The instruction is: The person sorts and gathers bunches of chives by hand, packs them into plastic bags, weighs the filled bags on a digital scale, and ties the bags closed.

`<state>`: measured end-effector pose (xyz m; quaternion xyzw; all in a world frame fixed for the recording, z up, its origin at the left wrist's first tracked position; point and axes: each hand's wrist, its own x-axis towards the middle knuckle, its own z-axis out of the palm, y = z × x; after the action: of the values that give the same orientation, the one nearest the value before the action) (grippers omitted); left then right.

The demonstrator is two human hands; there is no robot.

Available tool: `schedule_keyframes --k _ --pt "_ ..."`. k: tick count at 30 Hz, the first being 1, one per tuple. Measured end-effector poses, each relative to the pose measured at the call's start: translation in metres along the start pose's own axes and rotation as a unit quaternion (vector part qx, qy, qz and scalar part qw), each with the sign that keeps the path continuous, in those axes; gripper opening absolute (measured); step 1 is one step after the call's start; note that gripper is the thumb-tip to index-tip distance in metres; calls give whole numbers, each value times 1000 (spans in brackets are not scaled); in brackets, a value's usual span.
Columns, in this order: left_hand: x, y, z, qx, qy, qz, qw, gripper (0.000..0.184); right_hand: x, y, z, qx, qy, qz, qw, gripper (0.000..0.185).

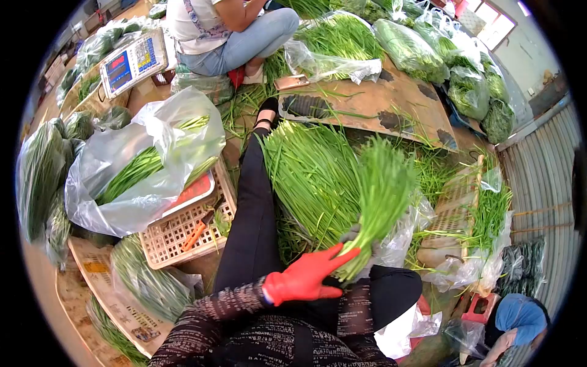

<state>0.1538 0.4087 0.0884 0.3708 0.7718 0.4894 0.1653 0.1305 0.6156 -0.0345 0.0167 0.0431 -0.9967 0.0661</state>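
My left hand (306,276), in a red glove, is open with its fingers spread and the fingertips against the cut ends of a bunch of long green leaves (382,189). Behind that bunch, my right hand (350,234) in a grey glove is closed around its lower stalks and is mostly hidden by them. The bunch stands upright, fanned at the top and slightly blurred. Left of it, a large pile of the same green leaves (312,177) lies beside my outstretched leg.
An open plastic bag of greens (137,165) rests over a perforated crate (159,248) holding an orange-handled tool (194,237). A scale (133,63) stands beyond. Another person (229,30) sits at the top. A worn board (373,104) and bagged greens (409,52) are further back.
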Motion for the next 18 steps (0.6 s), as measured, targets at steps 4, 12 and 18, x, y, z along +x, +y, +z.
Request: schedule_keyframes --k 4,12,18 --pt "-44 -25 20 -442 57 -81 892 49 -32 -65 2 -132 -7 114 985 65" --pt "-84 13 -68 -458 231 -94 853 54 -9 26 146 -85 -164 0 983 77" --pt "-78 104 -128 -163 280 127 938 84 6 120 203 -340 -211 17 916 63"
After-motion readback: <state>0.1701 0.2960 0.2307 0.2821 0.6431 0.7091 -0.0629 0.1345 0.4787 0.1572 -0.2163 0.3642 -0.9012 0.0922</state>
